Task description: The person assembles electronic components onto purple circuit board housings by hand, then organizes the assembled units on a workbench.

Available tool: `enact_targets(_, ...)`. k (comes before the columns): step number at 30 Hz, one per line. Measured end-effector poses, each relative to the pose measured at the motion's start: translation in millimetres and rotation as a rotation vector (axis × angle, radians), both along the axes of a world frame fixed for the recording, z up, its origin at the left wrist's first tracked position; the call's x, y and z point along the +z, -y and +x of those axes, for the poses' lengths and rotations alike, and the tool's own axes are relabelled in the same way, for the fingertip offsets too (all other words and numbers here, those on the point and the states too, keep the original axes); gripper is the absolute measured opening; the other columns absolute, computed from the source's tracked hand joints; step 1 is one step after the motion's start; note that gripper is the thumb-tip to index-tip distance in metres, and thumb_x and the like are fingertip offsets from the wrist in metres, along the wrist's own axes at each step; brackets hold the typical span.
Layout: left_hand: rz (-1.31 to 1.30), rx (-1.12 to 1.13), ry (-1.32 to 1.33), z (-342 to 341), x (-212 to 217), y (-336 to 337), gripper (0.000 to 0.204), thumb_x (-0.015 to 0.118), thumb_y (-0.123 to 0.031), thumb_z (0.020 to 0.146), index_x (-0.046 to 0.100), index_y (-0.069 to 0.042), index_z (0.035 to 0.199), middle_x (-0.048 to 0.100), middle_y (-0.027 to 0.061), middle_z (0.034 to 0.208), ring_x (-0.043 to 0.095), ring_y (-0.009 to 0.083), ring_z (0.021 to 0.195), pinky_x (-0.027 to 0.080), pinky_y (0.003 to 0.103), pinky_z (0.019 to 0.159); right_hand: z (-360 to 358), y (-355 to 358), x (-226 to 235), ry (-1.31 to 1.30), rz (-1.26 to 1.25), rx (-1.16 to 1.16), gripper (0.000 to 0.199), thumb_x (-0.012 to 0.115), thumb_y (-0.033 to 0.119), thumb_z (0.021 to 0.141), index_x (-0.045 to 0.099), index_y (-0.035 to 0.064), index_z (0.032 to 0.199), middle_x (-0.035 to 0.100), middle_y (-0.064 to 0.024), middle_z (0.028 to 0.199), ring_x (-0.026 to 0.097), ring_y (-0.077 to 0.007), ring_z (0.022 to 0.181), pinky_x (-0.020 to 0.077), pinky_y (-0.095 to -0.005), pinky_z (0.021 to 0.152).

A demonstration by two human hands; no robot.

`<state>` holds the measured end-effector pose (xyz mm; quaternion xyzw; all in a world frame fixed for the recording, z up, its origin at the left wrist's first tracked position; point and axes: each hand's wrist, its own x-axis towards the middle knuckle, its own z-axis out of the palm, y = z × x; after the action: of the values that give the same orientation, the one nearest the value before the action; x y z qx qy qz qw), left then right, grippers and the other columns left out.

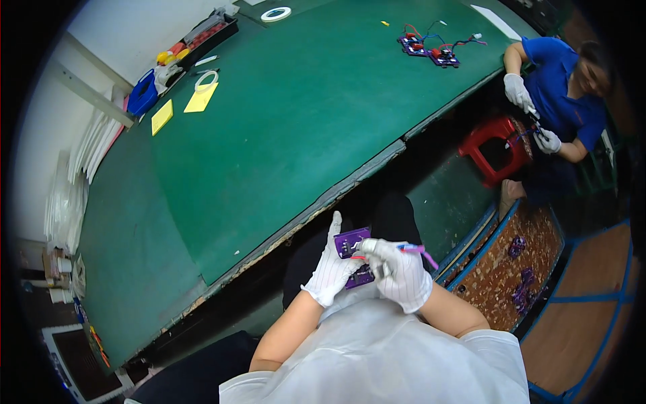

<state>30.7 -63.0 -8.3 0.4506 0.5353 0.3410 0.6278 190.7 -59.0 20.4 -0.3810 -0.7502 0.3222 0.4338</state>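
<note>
Both my hands wear white striped gloves and meet over my lap, just off the table's near edge. My left hand [330, 273] holds a purple circuit board [352, 238] from its left side, thumb stretched up along the board. A further purple part shows below, between the hands; whether it belongs to the same board I cannot tell. My right hand [404, 276] is closed at the board's right side over a bundle of coloured wires [422, 251], whose loose ends stick out to the right. Its fingertips partly hide the board, and a short red wire shows there.
The green table [269, 148] bears wired purple boards [444, 56], yellow paper pads [200, 98] and tape rolls [276, 14]. At right, a co-worker [562, 87] in blue handles wires by a red stool [494, 151]. Purple boards lie in a blue-edged wooden tray [498, 269].
</note>
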Motion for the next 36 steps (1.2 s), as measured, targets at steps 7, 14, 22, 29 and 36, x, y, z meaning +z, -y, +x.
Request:
enact_targets(7,0.126,-0.061,0.031,-13.2,-43.5,-1.6,0.096,0.055,-0.063,0.079,0.019,-0.001,0.142,0.048,0.0132,0.128,0.051,0.0213,0.112,0.040,0.031,0.096,-9.5,3.8,-4.8,-0.020,-0.114,-0.023,0.042,0.066,0.000,0.077,0.049,0.0013,0.115,0.061,-0.0063,0.089,0.048,-0.0067,0.059,0.0445,-0.0210,0.056)
enact_targets(14,0.111,-0.185,0.089,15.7,70.9,-8.6,0.105,0.067,-0.011,0.077,-0.015,-0.005,0.142,0.056,0.0166,0.107,0.059,0.0217,0.089,0.046,0.035,0.088,25.2,-13.0,11.1,-0.579,-0.849,-0.347,0.024,0.054,0.008,0.086,0.047,0.0002,0.108,0.054,-0.0039,0.088,0.050,-0.0069,0.071,0.0428,-0.0206,0.063)
enact_targets(22,0.332,-0.212,-0.014,16.4,53.6,-7.5,0.105,0.069,-0.007,0.073,-0.010,-0.001,0.142,0.049,0.0161,0.122,0.056,0.0234,0.102,0.040,0.036,0.096,13.4,-5.7,17.6,-0.504,-0.420,-0.270,0.021,0.058,-0.002,0.083,0.051,0.0012,0.103,0.056,-0.0050,0.094,0.052,-0.0070,0.077,0.0457,-0.0215,0.070)
enact_targets(29,-0.146,-0.096,0.321,9.3,55.3,-14.8,0.094,0.065,-0.023,0.075,0.006,0.000,0.144,0.047,0.0129,0.127,0.043,0.0196,0.120,0.029,0.032,0.104,24.2,-34.6,34.3,-0.209,-0.393,0.009,0.018,0.054,0.003,0.087,0.050,-0.0016,0.104,0.059,-0.0092,0.088,0.057,-0.0137,0.076,0.0469,-0.0253,0.068)
enact_targets(36,-0.576,-0.135,1.052,-8.9,8.0,-12.9,0.053,0.051,-0.027,0.086,0.040,0.000,0.129,0.054,0.0198,0.118,0.056,0.0306,0.105,0.043,0.040,0.095,20.5,-62.5,66.9,-0.009,-0.517,0.414,0.028,0.047,0.008,0.086,0.051,-0.0022,0.112,0.062,-0.0138,0.083,0.062,-0.0210,0.076,0.0487,-0.0308,0.069)
